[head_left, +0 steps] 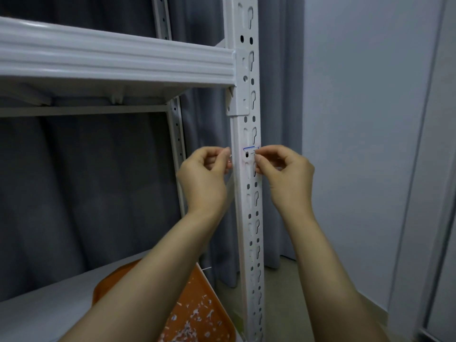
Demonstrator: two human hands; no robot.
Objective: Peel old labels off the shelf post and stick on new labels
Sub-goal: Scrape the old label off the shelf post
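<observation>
A white perforated shelf post (248,208) runs top to bottom through the middle of the view. A small white label with a blue top border (249,151) sits on the post at hand height. My right hand (283,174) pinches the label's right edge between thumb and forefinger. My left hand (204,176) is on the post's left side with its fingers curled, pinching what looks like a small clear scrap at the post's edge.
A white shelf beam (116,58) crosses at upper left and joins the post. An orange tray (197,314) with several torn label scraps lies on the lower shelf (49,299) under my arms. Grey curtain behind, pale wall (365,119) to the right.
</observation>
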